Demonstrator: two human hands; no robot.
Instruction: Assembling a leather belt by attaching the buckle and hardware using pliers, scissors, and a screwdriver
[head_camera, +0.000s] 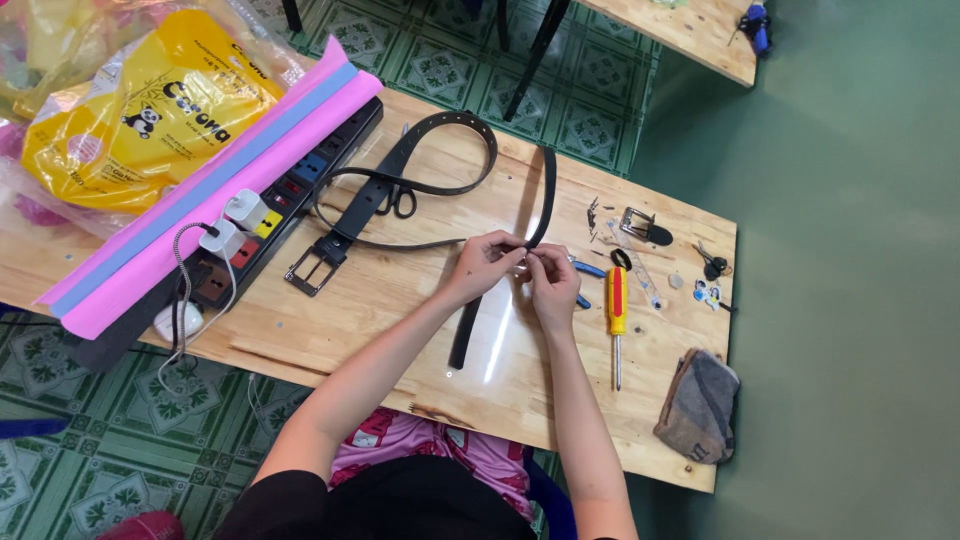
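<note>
Both hands (520, 268) pinch black belt (463, 335); free end points toward person.

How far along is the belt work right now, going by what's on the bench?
Done: one black belt lies coiled with its metal buckle fitted. In hand: the left hand and right hand pinch a fold in a second belt strap that shows no buckle. Left: a loose buckle lies apart by small screws, and the yellow screwdriver lies untouched.
</note>
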